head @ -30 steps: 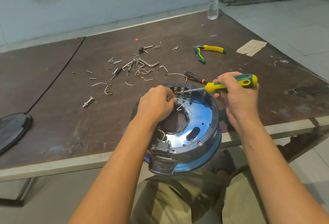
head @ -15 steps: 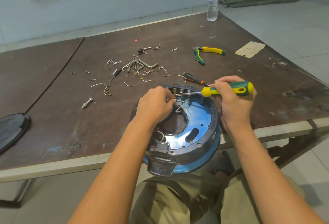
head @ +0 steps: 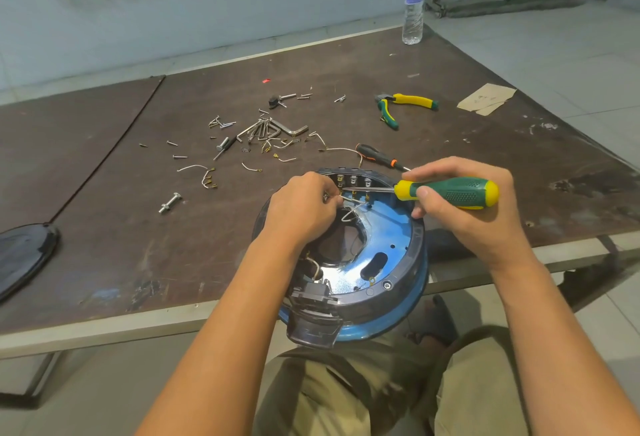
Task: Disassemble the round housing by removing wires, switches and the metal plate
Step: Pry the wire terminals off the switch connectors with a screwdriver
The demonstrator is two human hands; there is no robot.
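Observation:
The round blue housing with a dark rim leans on the table's front edge above my lap. My left hand lies over its upper left part and pinches a white wire near the row of switch terminals. My right hand grips a green and yellow screwdriver. The screwdriver's shaft points left, and its tip sits at the terminals beside my left fingers. A dark plastic bracket hangs at the housing's lower left.
On the brown table lie loose screws and hex keys, cut wires, a bolt, green and yellow pliers, a black and orange screwdriver, cardboard scraps, a water bottle and a black lid.
My right hand and the screwdriver have dropped slightly and shifted left, bringing the tip closer to the terminals. My left hand keeps its hold on the wire.

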